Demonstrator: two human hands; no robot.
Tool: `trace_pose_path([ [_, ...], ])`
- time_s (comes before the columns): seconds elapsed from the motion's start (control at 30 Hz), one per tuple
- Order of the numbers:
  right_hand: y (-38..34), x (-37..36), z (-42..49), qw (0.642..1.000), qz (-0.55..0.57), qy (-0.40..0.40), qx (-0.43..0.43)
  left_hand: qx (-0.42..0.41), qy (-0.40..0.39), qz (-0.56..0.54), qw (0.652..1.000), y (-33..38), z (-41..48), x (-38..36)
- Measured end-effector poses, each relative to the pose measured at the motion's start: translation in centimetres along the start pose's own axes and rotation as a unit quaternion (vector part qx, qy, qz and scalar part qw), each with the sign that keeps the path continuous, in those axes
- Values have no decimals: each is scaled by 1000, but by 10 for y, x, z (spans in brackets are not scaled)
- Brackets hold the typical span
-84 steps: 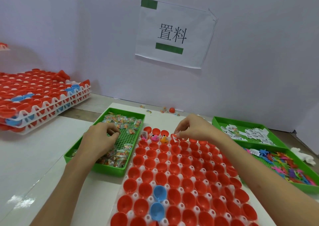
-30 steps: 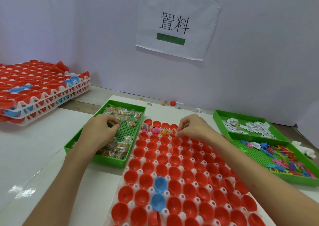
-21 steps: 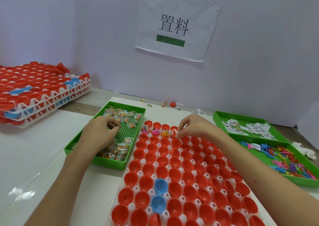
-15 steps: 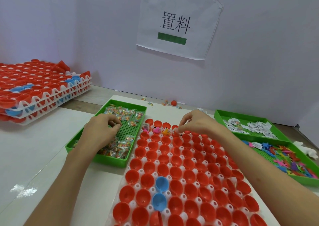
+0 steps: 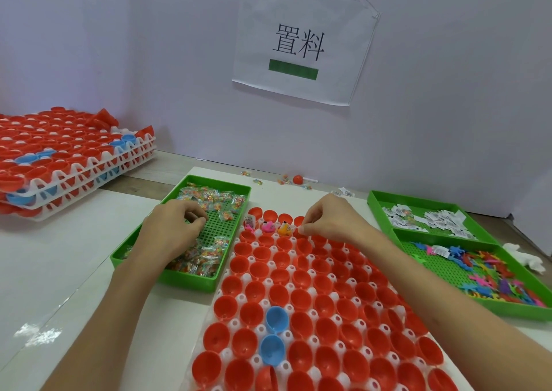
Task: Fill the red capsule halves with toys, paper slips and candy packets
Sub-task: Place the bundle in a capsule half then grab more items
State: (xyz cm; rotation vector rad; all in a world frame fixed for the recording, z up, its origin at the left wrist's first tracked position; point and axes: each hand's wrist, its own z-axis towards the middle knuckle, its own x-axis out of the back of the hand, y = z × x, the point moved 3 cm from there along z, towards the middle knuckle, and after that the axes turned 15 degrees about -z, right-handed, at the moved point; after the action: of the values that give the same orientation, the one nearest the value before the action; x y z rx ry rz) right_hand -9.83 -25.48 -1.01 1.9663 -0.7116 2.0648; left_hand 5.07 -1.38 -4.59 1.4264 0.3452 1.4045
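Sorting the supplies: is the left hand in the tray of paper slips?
No, the left hand is over the candy packet tray; the paper slips lie far right.

Red capsule halves (image 5: 304,298), two blue halves (image 5: 274,334), green trays (image 5: 191,280), multicoloured toys (image 5: 490,274)

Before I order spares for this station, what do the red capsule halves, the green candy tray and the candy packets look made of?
The red capsule halves look like moulded plastic, semi-gloss: soft highlights on thin curved walls. The green candy tray seems rigid plastic: perforated grid floor, even colour. The candy packets are clear film, probably plastic: glints, contents showing through.
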Motion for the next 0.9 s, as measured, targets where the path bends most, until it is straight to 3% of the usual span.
trace_pose_path([
  [0.37, 15, 8, -5, 1000, 3, -2, -11, -1, -3, 2, 1000, -2, 3, 0],
  [0.5, 45, 24, -9, 997, 27, 63, -41, -34, -5, 1, 999, 4, 0, 1],
  [0.63, 111, 41, -10, 970, 38, 200, -134, -86, -137, -11, 987, 13, -6, -8],
  [0.7, 147, 42, -11, 958, 46, 219, -179, -78, -188, 4, 979, 14, -8, -11],
  [0.9, 218, 17, -14, 961, -8, 103, -257, -53, -213, 13, 975, 5, -3, -5],
])
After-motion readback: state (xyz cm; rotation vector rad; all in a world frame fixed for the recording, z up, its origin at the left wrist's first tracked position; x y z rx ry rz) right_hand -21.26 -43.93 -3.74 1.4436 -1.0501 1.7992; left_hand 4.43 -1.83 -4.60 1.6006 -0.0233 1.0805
